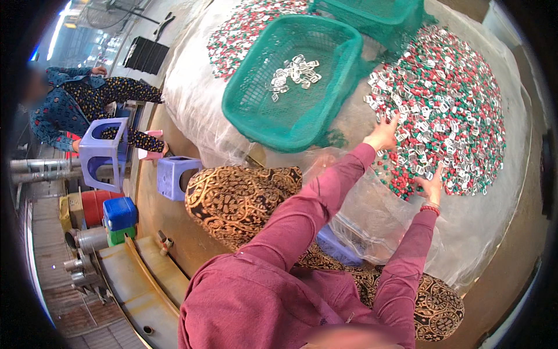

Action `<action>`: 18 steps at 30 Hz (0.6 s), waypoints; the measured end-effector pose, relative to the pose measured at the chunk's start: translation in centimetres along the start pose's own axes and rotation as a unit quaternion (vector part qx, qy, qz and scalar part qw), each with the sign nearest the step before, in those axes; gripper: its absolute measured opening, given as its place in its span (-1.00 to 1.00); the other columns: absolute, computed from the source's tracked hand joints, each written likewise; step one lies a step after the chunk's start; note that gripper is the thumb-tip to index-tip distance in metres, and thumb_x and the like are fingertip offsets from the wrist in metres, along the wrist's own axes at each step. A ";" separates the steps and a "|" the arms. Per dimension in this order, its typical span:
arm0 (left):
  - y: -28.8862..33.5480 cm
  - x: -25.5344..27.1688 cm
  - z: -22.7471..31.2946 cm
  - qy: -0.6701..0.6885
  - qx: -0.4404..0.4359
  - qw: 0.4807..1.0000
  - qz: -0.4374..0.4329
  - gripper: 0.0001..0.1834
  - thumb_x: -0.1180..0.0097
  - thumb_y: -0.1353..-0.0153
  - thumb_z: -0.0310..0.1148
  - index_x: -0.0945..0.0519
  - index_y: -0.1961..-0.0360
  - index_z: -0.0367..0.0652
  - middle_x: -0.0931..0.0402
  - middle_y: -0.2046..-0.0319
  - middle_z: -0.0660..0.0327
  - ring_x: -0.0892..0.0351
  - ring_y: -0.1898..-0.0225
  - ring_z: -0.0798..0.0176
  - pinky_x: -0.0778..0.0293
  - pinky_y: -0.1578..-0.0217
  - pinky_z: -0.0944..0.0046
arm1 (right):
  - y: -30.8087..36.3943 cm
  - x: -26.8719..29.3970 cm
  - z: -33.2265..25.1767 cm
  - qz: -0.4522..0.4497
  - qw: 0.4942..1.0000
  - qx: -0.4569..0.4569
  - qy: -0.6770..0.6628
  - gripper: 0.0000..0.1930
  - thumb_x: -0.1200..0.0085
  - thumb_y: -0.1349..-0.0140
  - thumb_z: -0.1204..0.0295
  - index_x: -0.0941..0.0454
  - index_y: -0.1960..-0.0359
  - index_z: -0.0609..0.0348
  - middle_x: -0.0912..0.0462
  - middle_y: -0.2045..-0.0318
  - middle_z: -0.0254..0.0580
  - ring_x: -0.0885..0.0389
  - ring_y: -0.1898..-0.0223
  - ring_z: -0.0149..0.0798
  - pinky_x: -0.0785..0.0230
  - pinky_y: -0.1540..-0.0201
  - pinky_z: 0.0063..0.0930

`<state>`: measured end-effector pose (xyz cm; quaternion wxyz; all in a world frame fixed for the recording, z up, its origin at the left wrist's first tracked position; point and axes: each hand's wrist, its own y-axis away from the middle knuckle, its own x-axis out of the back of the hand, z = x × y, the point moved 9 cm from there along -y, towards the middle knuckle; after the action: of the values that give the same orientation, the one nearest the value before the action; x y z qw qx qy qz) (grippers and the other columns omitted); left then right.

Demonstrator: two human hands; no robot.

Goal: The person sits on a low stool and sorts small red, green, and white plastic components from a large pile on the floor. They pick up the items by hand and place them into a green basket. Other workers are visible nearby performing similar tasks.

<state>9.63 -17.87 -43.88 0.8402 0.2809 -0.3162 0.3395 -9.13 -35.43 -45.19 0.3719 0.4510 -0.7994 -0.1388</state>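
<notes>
My left hand [382,135] reaches into the left edge of a big pile of small red and green pieces [401,174], its fingers stretched out among them. At the pile's near edge is my right hand [430,188], with a red bracelet at the wrist and its thumb and fingers apart. Many small white, frame-like plastic pieces [444,107] are mixed through the pile. I see nothing gripped in either hand. Left of the pile stands a green plastic basket [238,99] covered with green netting, and a small heap of the same white pieces [296,74] lies in it.
Clear plastic sheeting [488,215] lies under the pile and over my lap. A second green basket [372,14] and another mixed pile [232,43] are at the back. Off left, a person [75,104] sits near purple stools [172,177]. A metal tank [128,285] stands lower left.
</notes>
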 end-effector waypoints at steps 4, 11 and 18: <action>-1.1 -2.2 -2.0 -0.150 -0.025 0.988 0.011 0.27 -0.47 0.46 -0.36 0.10 -0.31 0.17 0.02 -0.18 -0.33 0.05 -0.24 -0.34 -0.14 -0.08 -0.28 | 0.4 -3.1 -2.5 0.147 0.939 0.222 0.218 0.08 -0.37 0.34 0.48 0.03 -0.30 -0.14 -0.31 0.13 0.27 -0.33 0.03 0.13 -0.28 0.04 -0.19; 2.6 -3.8 2.3 -0.007 -0.119 0.992 0.039 -0.31 -0.29 0.25 -0.58 -0.42 -0.03 -0.02 -0.27 -0.03 -0.08 -0.49 0.12 -0.05 -0.46 0.12 0.12 | 2.0 -7.2 -5.4 0.165 0.957 0.231 0.066 -0.38 -0.20 0.15 0.59 -0.31 -0.06 0.24 -0.43 0.16 0.12 -0.49 0.14 0.04 -0.39 0.11 -0.25; 5.3 -2.6 2.4 0.368 0.066 0.914 -0.155 -0.56 -0.11 -0.10 -0.46 -0.38 -0.04 -0.28 -0.53 0.26 0.16 -0.59 0.50 0.29 -0.53 0.52 0.38 | 2.0 -6.8 -1.8 -0.172 0.912 0.042 -0.370 -0.64 0.12 -0.22 0.50 -0.29 -0.08 0.20 -0.51 0.17 -0.21 -0.54 0.23 -0.31 -0.57 0.36 -0.30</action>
<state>3.36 -17.28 -42.80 0.9188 0.2362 0.0861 0.3043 -6.90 -28.47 -46.00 0.0009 0.5133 -0.7947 -0.3238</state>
